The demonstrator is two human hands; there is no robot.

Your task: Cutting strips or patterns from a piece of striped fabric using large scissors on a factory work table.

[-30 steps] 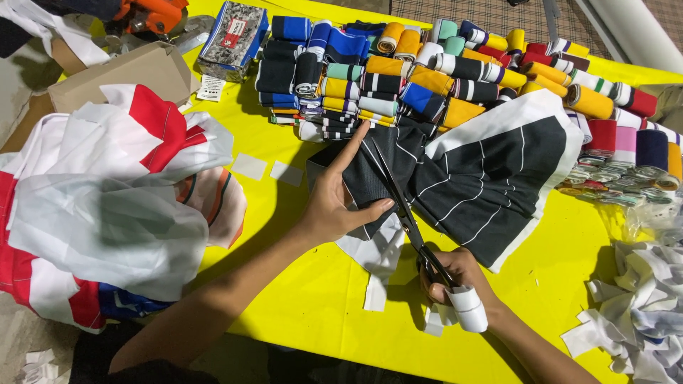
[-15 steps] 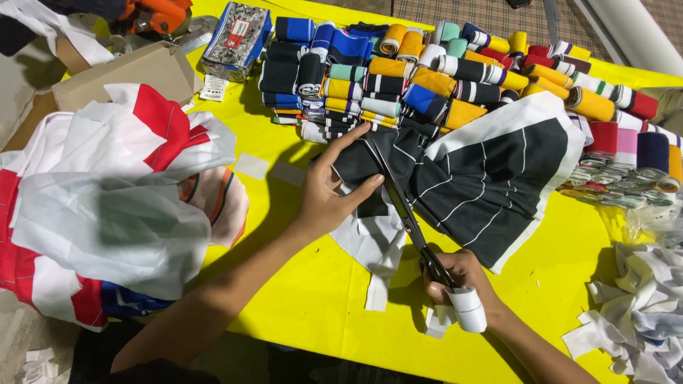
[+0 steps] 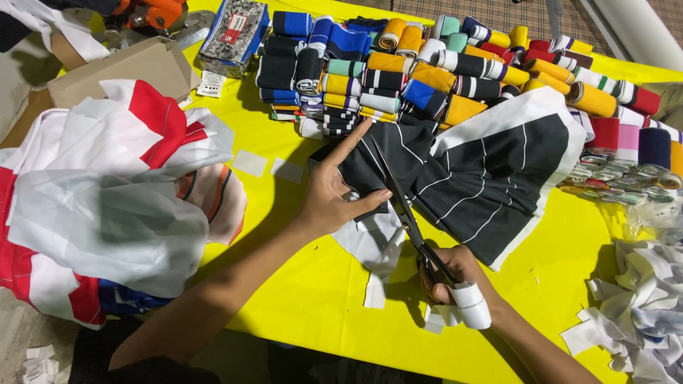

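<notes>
Fabric: the black white-striped cloth (image 3: 491,178) is lying mid-table on the yellow table (image 3: 299,299)
Scissors (image 3: 405,206): blades are biting in — short, steady snips would suit
Left hand (image 3: 331,195): fingers are spread, pressing the cloth flat
Right hand (image 3: 455,274): fingers are curling shut around the handles
Room: rolled trims (image 3: 398,71) are crowding the far edge — white scraps (image 3: 640,313) are piling at right

Yellow table (image 3: 284,313), checked cloth (image 3: 498,14) beyond, grey floor (image 3: 21,78) at left

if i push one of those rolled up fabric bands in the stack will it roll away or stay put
The rolled striped fabric bands would probably roll if nudged sideways: they look cylindrical and lie on their sides. Tightly packed neighbours would likely check one inside the stack. They seem soft and light, so a push might dent rather than shift them.
</notes>
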